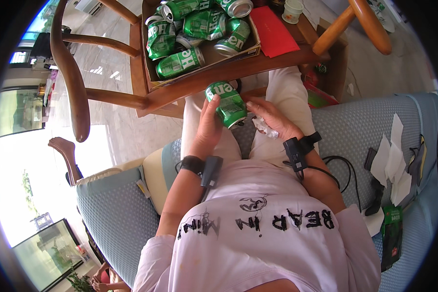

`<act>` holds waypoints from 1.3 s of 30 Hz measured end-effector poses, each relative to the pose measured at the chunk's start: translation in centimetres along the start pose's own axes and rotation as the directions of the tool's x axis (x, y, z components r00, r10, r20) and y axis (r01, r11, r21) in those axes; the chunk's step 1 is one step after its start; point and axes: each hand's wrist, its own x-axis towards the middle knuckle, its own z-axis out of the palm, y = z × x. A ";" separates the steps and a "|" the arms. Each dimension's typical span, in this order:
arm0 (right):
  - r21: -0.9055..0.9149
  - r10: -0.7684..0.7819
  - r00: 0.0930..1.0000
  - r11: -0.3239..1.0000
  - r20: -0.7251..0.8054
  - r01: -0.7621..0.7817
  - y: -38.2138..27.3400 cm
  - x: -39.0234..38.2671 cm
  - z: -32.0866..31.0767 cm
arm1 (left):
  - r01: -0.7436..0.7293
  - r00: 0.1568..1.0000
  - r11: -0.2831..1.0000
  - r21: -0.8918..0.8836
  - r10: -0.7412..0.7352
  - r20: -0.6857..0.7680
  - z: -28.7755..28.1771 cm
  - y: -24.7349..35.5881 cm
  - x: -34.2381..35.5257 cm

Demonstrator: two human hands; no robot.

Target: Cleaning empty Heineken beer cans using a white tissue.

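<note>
I hold a green aluminium can point(229, 108) upright or slightly tilted over my lap, with my left hand point(204, 126) wrapped round its left side. My right hand point(277, 121) is closed around a crumpled white tissue point(264, 125), its fingertips at the can's right side; whether they touch it is hard to tell. Just beyond, an open cardboard box point(249, 52) of several green cans, some dented, sits on a wooden chair seat point(194, 79). A red envelope point(277, 34) lies beside the box. Both my wrists carry black devices with cables.
I sit on a blue padded sofa point(355, 121), with white paper slips point(392, 160) and a green packet point(392, 238) at right. Wooden chair arms flank the box; a paper cup point(292, 12) stands behind. Another person's bare foot point(61, 146) shows at left, another's hands point(102, 284) at lower left.
</note>
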 end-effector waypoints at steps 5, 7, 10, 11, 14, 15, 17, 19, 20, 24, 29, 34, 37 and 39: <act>0.115 0.172 0.971 0.974 0.167 -0.193 -0.3 -0.9 0.8 | -0.029 0.993 0.999 0.029 0.032 -0.111 -0.3 -1.2 0.0; 0.126 0.158 0.976 0.976 0.148 -0.177 -0.4 -1.4 0.8 | -0.042 0.999 0.994 0.105 0.045 -0.028 0.2 -1.2 0.0; 0.197 0.153 0.981 0.965 0.119 -0.174 -0.9 -2.2 0.1 | -0.060 0.997 0.982 0.177 0.049 0.067 0.5 -1.4 -0.3; 0.285 0.136 0.982 0.943 0.132 -0.169 -1.4 -2.5 -0.4 | 0.001 0.999 0.989 0.149 -0.009 0.053 0.6 -1.4 -0.5; 0.570 -0.038 0.977 0.817 0.210 -0.091 -1.3 -3.4 -3.8 | 0.094 0.994 0.991 0.094 -0.099 0.039 -0.2 -1.9 0.0; 0.625 -0.128 0.977 0.780 0.173 -0.008 -1.4 -3.9 -4.9 | 0.147 0.988 0.987 0.068 -0.149 0.036 -0.8 -1.9 0.1; 0.731 -0.237 0.972 0.661 -0.007 0.166 -1.8 -4.9 -7.1 | 0.206 0.978 0.978 0.020 -0.206 0.009 -2.0 -2.0 0.2; 0.804 -0.213 0.956 0.520 -0.204 0.287 -1.2 -6.6 -10.6 | 0.229 0.973 0.973 0.010 -0.229 0.004 -2.1 -2.3 0.5; 0.839 -0.180 0.953 0.455 -0.244 0.300 -0.5 -7.2 -12.8 | 0.261 0.965 0.965 0.016 -0.261 -0.004 -2.3 -2.2 0.5; 0.770 0.125 0.893 0.567 -0.431 0.292 0.6 -6.7 -18.9 | 0.254 0.967 0.967 -0.032 -0.255 -0.004 -3.4 -2.6 0.5; 0.292 -0.036 0.672 0.883 -0.739 0.368 -0.6 -5.3 -20.8 | 0.235 0.972 0.961 -0.146 -0.235 0.021 -4.0 -2.7 0.6; 0.042 -0.140 0.678 0.969 -0.721 0.244 -4.3 -4.0 -13.2 | 0.241 0.970 0.958 -0.158 -0.243 0.006 -3.1 -2.3 0.7; -0.232 -0.331 0.777 0.942 -0.535 0.241 -6.9 -2.0 -6.2 | 0.252 0.967 0.959 -0.133 -0.254 -0.003 -3.2 -1.9 0.3; -0.395 -0.385 0.838 0.890 -0.387 0.227 -8.1 -0.1 -3.1 | 0.257 0.966 0.959 -0.122 -0.258 0.006 -3.3 -1.8 0.3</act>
